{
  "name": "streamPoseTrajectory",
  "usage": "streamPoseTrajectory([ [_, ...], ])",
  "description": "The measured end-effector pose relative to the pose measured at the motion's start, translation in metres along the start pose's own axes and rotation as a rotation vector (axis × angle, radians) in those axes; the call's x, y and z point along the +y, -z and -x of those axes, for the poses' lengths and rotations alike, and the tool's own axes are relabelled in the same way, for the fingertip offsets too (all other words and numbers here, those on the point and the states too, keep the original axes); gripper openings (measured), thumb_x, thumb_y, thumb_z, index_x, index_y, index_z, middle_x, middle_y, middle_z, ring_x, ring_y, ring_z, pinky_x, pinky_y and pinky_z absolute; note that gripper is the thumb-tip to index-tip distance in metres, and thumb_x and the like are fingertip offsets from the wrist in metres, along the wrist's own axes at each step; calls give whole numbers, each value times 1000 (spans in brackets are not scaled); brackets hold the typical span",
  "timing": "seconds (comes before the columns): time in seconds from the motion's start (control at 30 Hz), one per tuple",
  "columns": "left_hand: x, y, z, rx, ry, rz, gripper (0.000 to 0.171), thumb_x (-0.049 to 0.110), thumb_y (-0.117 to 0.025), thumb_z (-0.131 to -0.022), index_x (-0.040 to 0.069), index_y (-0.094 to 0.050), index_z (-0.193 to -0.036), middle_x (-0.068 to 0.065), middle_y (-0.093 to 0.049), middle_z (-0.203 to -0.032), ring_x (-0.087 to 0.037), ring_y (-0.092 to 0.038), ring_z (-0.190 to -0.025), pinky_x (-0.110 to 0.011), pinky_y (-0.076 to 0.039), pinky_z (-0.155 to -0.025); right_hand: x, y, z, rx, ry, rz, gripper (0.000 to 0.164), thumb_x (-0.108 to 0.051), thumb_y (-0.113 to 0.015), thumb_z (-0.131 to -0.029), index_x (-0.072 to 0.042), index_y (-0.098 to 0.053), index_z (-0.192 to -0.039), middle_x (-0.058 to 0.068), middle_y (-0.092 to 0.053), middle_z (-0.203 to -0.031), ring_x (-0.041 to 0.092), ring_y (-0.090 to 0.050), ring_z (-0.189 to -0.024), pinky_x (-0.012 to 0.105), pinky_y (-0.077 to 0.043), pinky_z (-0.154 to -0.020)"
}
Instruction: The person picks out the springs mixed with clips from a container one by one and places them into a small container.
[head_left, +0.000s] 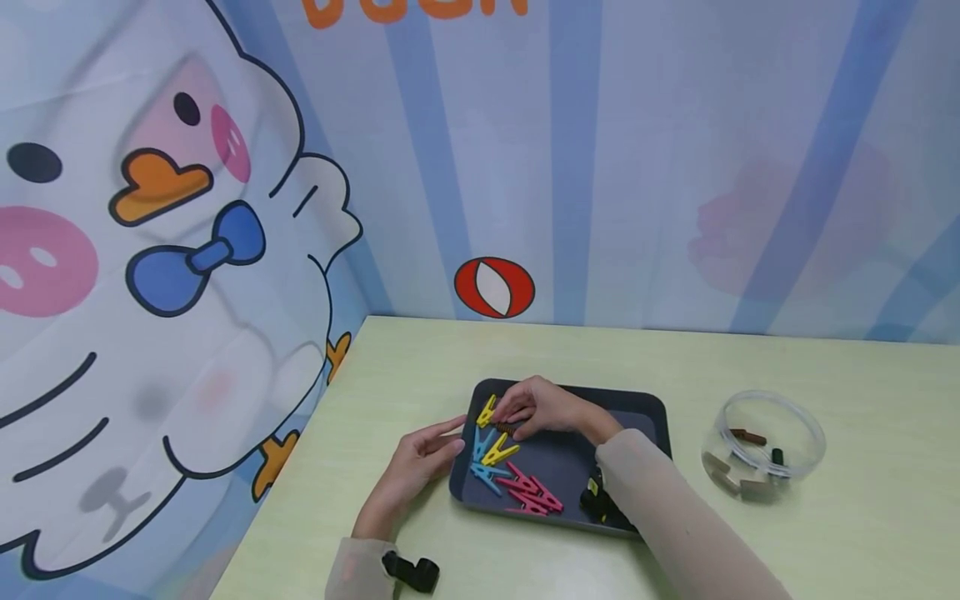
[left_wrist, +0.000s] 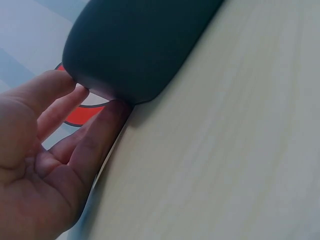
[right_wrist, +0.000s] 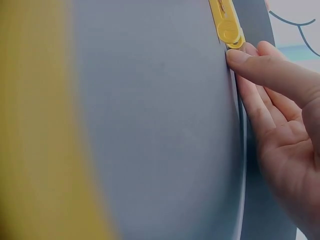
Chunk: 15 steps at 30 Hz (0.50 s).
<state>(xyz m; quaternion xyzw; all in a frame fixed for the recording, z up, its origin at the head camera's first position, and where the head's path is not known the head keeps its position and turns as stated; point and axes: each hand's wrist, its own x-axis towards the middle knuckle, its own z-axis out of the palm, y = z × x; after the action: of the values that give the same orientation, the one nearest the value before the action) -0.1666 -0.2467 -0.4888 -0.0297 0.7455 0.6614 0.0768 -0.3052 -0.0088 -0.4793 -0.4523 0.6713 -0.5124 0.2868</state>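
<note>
My right hand [head_left: 551,408] reaches over the dark grey tray [head_left: 570,467] at its left end. Its thumb and fingertips pinch a small brown ridged piece [head_left: 506,428], largely covered by the fingers. Right by those fingertips is a yellow clothespin [right_wrist: 226,22] near the tray wall. Several more clothespins lie along the tray's left part: yellow [head_left: 498,451], blue [head_left: 489,475] and pink [head_left: 534,492]. At the tray's left side, my left hand [head_left: 416,462] touches the outer edge with extended thumb and fingers. The left wrist view shows these fingertips against the tray corner [left_wrist: 115,90].
To the right stands a round clear container [head_left: 776,400] with a brown piece [head_left: 748,437], a dark cylinder [head_left: 777,457] and greyish pieces in it. Black-and-yellow objects [head_left: 597,500] sit by the right sleeve. A printed backdrop rises behind the table [head_left: 885,467].
</note>
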Motion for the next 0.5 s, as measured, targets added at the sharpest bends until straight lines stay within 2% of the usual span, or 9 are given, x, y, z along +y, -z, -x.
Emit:
streamPoseTrajectory([
  [0.5, 0, 0, 1, 5, -12, -20, 45, 18, -65, -99, 9, -57, -142, -20, -61, -133, -31, -59, -122, -42, -51, -98, -6, -1, -1, 23, -25, 7, 33, 20, -73, -78, 14, -66, -109, 26, -69, -111, 36, -67, -105, 40, -56, -90],
])
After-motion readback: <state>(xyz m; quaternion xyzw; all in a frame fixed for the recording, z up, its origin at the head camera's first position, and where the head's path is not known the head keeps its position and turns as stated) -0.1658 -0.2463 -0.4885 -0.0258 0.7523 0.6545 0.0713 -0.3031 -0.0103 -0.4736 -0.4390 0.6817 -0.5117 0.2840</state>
